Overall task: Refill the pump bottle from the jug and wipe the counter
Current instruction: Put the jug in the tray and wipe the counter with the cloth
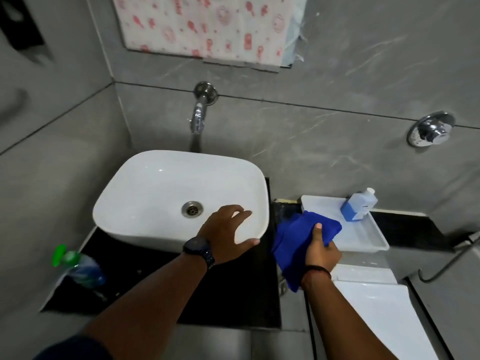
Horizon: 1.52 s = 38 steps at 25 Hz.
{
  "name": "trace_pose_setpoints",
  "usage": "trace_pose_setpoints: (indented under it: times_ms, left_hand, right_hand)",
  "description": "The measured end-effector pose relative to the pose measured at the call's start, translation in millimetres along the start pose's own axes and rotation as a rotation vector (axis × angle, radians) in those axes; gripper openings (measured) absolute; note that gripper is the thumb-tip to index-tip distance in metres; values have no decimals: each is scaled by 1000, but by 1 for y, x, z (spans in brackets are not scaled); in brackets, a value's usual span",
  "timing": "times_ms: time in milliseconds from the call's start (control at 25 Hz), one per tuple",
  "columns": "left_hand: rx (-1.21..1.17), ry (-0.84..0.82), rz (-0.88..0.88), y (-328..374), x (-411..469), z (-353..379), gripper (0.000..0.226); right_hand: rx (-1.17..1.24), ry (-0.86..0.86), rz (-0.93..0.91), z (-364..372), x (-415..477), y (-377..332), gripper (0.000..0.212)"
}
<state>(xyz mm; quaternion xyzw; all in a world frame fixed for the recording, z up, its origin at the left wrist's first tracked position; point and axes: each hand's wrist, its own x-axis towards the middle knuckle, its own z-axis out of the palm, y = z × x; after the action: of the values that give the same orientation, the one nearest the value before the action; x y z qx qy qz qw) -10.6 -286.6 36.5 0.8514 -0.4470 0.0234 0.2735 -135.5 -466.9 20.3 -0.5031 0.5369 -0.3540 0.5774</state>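
At the left end of the black counter a pump bottle with a green pump head leans over, blurred. Well apart from it, on the far right, a blue jug with a white cap sits tilted in a white tray, against the wall. A blue cloth hangs bunched at the tray's left edge, gripped by the right hand, thumb on top and fingers curled under. The left hand, with a dark watch on its wrist, is spread wide over the front right rim of the white basin; I cannot tell if it touches. A chrome tap juts from the grey wall above the basin, and a round chrome valve sits further right.
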Motion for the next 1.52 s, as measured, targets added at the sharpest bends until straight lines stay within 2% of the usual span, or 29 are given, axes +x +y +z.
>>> trace_pose_setpoints:
  times_ms: [160,280,400,480,560,600,680,760,920,1000,1200,1360,1520]
  left_hand:
    - [96,45,-54,-45,-81,-23,70]
    - [187,18,-85,-76,-131,-17,69]
    - [183,-140,-196,-111,-170,-5,76]
    - [187,-246,-282,-136,-188,2,83]
    - [220,-283,-347,-153,-199,7,89]
    - [238,-294,-375,-157,-202,10,92]
    - [274,-324,-419,-165,-205,16,97]
    - [277,-334,-464,-171,-208,23,101]
    - [239,-339,-493,-177,-207,29,111]
    - [230,-337,-502,-175,-206,30,113]
    - [239,-394,-526,-175,-204,24,115]
    - [277,-390,-494,-174,-204,22,113]
    - [278,-390,-494,-174,-204,23,112]
  right_hand:
    - [-92,71,-106,21,-71,45,40]
    - [-172,-11,-159,43,-113,88,38]
    - [-357,-165,-233,61,-144,132,36]
    - [-607,-410,-428,66,-159,160,41]
    - [-870,-592,-749,61,-167,179,46]
    - [-945,-601,-862,58,-167,183,50]
    - [-980,-543,-955,56,-161,184,61]
    - [-1030,-474,-950,62,-153,179,67]
    - [-1335,-417,-792,79,-142,180,73]
    - [-1348,-384,-778,87,-144,182,75]
    - [-1335,-518,-869,115,-161,185,74]
    - [-1338,-672,-968,101,-154,184,74]
    - [-1367,-606,-947,58,-127,180,75]
